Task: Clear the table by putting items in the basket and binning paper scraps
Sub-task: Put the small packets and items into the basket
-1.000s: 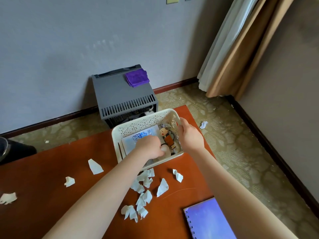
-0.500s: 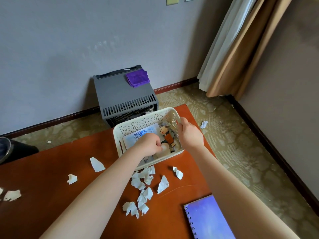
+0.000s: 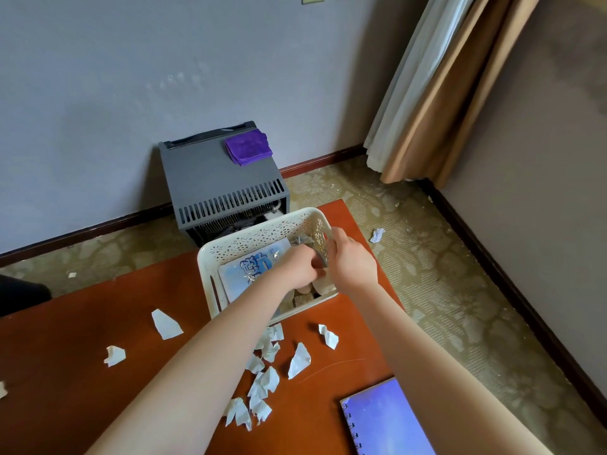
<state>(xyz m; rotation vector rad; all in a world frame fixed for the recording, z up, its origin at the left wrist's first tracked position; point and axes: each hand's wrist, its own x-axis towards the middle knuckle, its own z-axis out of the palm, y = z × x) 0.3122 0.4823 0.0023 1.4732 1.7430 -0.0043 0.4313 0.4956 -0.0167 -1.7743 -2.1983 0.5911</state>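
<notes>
While one notebook (image 3: 387, 421) lies at the near edge of the table (image 3: 82, 405), about a dozen paper scraps (image 3: 299, 356) are scattered beyond it. The left hand (image 3: 299, 269) and right hand (image 3: 351, 261) meet inside the one basket (image 3: 262, 231). Their fingers are curled, but I cannot tell what they grasp. Behind stands one grey box (image 3: 216, 178) with one purple cloth (image 3: 248, 147). Half a second ago the right hand held the basket's rim.

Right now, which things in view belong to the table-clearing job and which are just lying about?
Job: basket, paper scraps, spiral notebook, table, left hand and right hand, both in the basket.
Lying about: grey vented box, purple cloth on it, curtain.
</notes>
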